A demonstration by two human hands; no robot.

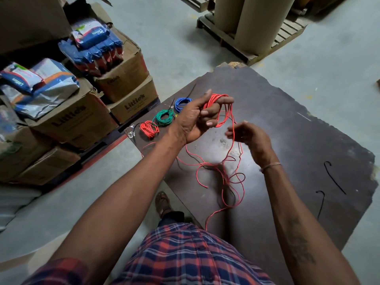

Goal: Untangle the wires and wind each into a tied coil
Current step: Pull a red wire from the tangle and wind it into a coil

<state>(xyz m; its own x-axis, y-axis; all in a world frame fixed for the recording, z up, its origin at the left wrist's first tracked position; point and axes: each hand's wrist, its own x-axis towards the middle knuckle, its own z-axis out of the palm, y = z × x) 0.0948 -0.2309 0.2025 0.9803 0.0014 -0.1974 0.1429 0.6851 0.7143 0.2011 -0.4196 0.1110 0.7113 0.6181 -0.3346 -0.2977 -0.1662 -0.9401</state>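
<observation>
My left hand [197, 118] is raised over the dark board [287, 128] with several loops of red wire [223, 112] wound around its fingers. My right hand [249, 136] pinches the same red wire just below and to the right. The wire's loose length [222, 171] trails down in loops onto the board, crossed with a thin black wire [233, 194]. Three tied coils lie in a row at the board's left edge: red [149, 129], green [164, 118] and blue [182, 103].
Two black cable ties [334, 177] lie on the board's right part. Cardboard boxes [82, 118] with packets on top are stacked at the left. Brown paper rolls stand on a wooden pallet [253, 52] behind. My sandalled foot [163, 203] is beside the board's near edge.
</observation>
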